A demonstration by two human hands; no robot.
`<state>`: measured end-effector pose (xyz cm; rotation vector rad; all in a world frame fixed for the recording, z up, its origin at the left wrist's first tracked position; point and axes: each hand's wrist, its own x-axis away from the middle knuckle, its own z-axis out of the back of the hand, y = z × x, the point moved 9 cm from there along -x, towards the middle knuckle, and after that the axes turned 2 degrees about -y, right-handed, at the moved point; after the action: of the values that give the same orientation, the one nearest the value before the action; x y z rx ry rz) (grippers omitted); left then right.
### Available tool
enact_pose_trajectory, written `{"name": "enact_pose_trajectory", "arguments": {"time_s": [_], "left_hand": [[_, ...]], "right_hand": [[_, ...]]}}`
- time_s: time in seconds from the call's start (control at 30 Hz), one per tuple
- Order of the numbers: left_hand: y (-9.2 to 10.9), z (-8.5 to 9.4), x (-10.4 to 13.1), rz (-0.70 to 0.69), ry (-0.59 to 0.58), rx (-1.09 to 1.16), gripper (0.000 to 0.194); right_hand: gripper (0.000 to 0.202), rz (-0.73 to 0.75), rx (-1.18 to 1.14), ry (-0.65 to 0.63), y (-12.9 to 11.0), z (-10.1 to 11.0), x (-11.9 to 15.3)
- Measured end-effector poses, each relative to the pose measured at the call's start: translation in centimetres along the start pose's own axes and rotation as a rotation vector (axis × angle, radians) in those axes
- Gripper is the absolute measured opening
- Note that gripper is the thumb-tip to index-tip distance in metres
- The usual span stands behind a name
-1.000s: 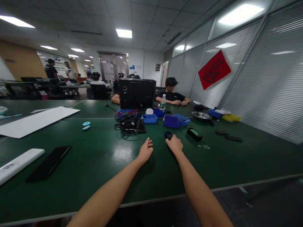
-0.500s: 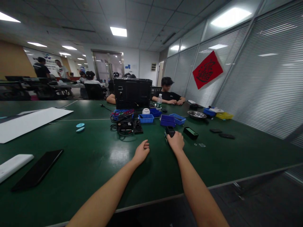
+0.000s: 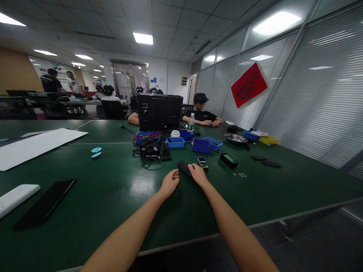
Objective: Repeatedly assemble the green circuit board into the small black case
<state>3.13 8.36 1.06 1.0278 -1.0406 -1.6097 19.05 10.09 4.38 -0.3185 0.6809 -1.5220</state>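
My right hand point(image 3: 198, 175) pinches a flat black rectangular panel point(image 3: 184, 167) by its right end, tilted just over the green table. Just behind that hand sits a small circuit board with a little screen point(image 3: 202, 162), partly covered by my fingers. My left hand point(image 3: 170, 182) rests to the left of the panel, fingers loosely curled and holding nothing; a small gap separates it from the panel. A black open-topped case point(image 3: 229, 160) with a green inside lies to the right. Near it are a small ring point(image 3: 234, 174) and a clear thin piece point(image 3: 242, 175).
Blue trays point(image 3: 175, 142), tangled cables beside a black box point(image 3: 150, 151), a monitor point(image 3: 159, 111) and a bottle point(image 3: 191, 121) stand farther back. A metal bowl point(image 3: 236, 138) is at right. Dark flat pieces point(image 3: 271, 164) lie beyond the case. Another person point(image 3: 202, 113) sits opposite.
My right hand has moved left and come away from the circuit board with the black panel, uncovering the board's screen. My left hand has barely moved.
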Motion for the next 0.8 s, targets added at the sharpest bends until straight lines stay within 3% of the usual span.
{"name": "enact_pose_trajectory", "arguments": {"time_s": [0.13, 0.27, 0.43, 0.57, 0.73, 0.8], "left_hand": [[0.0, -0.1, 0.0, -0.005, -0.007, -0.014, 0.044], [0.0, -0.1, 0.0, -0.014, -0.018, -0.039, 0.042], [0.5, 0.1, 0.2, -0.043, -0.009, -0.098, 0.039], [2.0, 0.5, 0.9, -0.135, 0.031, -0.196, 0.038], [4.7, 0.4, 2.1, -0.324, 0.041, -0.376, 0.035], [5.5, -0.2, 2.5, -0.385, -0.001, -0.457, 0.037]], "right_hand": [[0.042, 0.145, 0.376, 0.109, -2.9, 1.7, 1.5], [0.049, 0.209, 0.489, 0.098, -4.1, 1.7, 2.2], [0.029, 0.068, 0.316, 0.073, -2.2, 1.7, 1.3], [0.031, -0.102, 0.266, -0.043, -0.2, 1.4, 0.8], [0.04, -0.2, 0.309, 0.212, 1.1, 6.1, 1.0], [0.043, -0.281, 0.325, 0.242, 2.5, 7.3, 1.0]]}}
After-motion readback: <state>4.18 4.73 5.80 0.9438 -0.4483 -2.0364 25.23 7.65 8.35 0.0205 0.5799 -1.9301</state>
